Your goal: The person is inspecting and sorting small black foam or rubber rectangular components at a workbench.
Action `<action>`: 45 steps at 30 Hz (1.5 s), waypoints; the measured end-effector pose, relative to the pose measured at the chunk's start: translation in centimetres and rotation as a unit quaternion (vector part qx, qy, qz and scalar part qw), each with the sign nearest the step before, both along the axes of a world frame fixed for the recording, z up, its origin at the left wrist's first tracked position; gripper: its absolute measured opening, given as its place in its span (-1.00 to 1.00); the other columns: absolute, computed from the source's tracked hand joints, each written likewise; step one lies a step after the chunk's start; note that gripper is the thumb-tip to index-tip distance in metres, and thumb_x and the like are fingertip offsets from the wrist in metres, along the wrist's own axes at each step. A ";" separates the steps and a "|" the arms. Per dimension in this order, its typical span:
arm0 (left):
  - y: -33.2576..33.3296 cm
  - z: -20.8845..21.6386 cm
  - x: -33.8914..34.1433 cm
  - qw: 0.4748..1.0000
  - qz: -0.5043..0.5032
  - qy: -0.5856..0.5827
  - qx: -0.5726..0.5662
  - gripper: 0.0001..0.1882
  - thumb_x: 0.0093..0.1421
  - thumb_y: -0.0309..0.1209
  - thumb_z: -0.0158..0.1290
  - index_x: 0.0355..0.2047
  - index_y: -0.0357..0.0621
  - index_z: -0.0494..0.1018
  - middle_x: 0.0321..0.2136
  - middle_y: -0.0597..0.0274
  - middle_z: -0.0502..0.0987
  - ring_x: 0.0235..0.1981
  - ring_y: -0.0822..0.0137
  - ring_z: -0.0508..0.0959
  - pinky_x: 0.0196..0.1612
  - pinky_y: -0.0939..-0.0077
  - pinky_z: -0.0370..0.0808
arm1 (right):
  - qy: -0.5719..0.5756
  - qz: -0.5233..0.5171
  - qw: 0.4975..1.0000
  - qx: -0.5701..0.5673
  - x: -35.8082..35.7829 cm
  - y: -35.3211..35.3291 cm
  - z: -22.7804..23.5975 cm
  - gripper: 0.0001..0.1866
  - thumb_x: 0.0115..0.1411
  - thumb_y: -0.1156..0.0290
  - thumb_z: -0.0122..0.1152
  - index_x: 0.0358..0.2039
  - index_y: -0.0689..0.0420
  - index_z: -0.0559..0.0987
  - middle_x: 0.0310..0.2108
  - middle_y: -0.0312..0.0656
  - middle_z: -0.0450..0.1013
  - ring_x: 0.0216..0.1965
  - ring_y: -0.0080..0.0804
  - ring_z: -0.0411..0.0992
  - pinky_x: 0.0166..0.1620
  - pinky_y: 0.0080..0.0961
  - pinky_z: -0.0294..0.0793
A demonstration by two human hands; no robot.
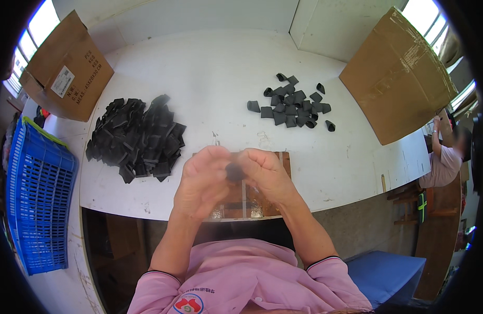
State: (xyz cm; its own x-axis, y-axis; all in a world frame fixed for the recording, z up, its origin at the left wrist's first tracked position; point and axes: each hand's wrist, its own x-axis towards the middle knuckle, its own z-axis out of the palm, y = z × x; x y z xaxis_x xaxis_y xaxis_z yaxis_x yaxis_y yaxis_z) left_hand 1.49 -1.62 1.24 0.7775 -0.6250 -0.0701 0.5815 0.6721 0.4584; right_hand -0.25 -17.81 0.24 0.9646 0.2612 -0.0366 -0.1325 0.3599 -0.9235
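Both forearms rise from below; left hand and right hand meet, fingertips apparently pinched together.

Black flat pieces are heaping left of the brown board on the white table, and more black pieces are lying beyond it. A blue latticed crate is showing far left of the board, with plain brown cardboard boxes behind. A small black piece is showing above the board, over pink sleeves.

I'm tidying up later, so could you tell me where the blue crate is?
In the head view, the blue crate sits far left, below the cardboard box, left of the white table.
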 end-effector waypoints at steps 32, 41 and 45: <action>-2.4 0.6 -1.3 0.823 0.303 -0.281 0.390 -0.74 0.03 -0.61 -0.09 -0.20 -0.27 0.34 -0.41 0.18 0.45 -0.48 0.44 0.42 -0.37 0.63 0.36 | -0.147 -0.168 0.954 -0.199 -0.5 -0.5 0.3 -0.79 0.06 0.31 0.14 -0.48 0.20 0.42 -0.67 -0.36 0.24 -0.61 -0.66 0.21 -0.57 -0.72 0.17; -2.2 1.1 -0.4 0.791 0.301 -0.424 0.323 -0.89 -0.01 -0.67 -0.04 -0.42 -0.33 0.43 -0.45 0.19 0.46 -0.45 0.43 0.44 -0.32 0.64 0.36 | -0.350 -0.251 0.829 -0.357 -2.0 0.4 2.8 -0.66 -0.14 0.40 0.30 -0.32 0.21 0.44 -0.45 -0.19 0.32 -0.45 -0.37 0.34 -0.50 -0.53 0.35; -1.6 0.3 -0.5 0.905 0.280 -0.264 0.182 -0.91 0.06 -0.50 0.03 -0.43 -0.26 0.38 -0.44 0.14 0.43 -0.38 0.38 0.39 -0.25 0.55 0.31 | -0.297 -0.234 0.864 -0.333 -2.1 1.2 3.6 -0.78 -0.14 0.49 0.26 -0.43 0.22 0.47 -0.53 -0.20 0.33 -0.50 -0.34 0.33 -0.52 -0.51 0.33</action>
State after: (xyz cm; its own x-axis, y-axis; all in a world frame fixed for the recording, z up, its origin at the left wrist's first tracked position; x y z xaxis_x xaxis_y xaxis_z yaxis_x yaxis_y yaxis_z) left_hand 1.01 -3.24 1.50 0.9505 -0.1331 0.2809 -0.1671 0.5431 0.8229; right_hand -2.37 -16.64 3.83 0.8587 -0.0505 0.5099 0.4525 -0.3923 -0.8009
